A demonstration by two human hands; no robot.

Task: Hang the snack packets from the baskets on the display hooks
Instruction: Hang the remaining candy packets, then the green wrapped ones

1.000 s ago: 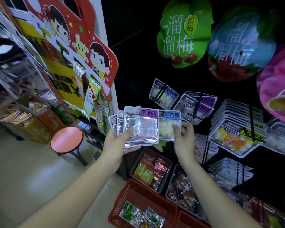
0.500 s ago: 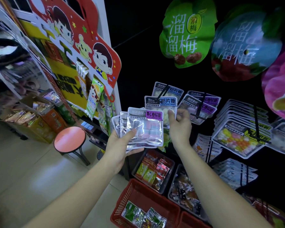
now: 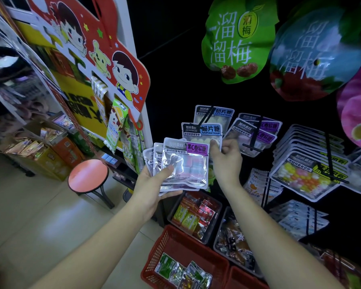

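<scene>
Shop aisle backed by a black display wall [image 3: 171, 84], with a pale tiled floor [image 3: 29, 215] running off to its left side. Left hand [image 3: 152, 184] is gripping a fanned stack of silver snack packets [image 3: 186, 163], thumb pressing on the front one, which is carrying a purple label. Right hand [image 3: 225, 157] is pinching the lower right corner of a blue-labelled packet [image 3: 201, 132] and holding it up against the wall, just behind and above the fanned stack. Its top edge is sitting at a black display hook [image 3: 206, 115]; whether the hole is already threaded on the hook cannot be told. One matching blue-labelled packet [image 3: 215, 114] is hanging directly behind it on the same hook.

Right of that hook, purple-labelled packets [image 3: 256, 132] are hanging on a neighbouring peg, and further right a deep row of packets with coloured sweets [image 3: 306, 174] is filling another peg. Above them, large green [image 3: 236, 38] and blue plum bags [image 3: 317, 51] are hanging on the wall. Below the hands, a red basket [image 3: 181, 247] is sitting on the floor, holding several small packets in its near corner, beside dark trays [image 3: 196, 213] of snacks. Left of the wall, a red cartoon signboard [image 3: 96, 44] is standing above a round red stool [image 3: 88, 174].
</scene>
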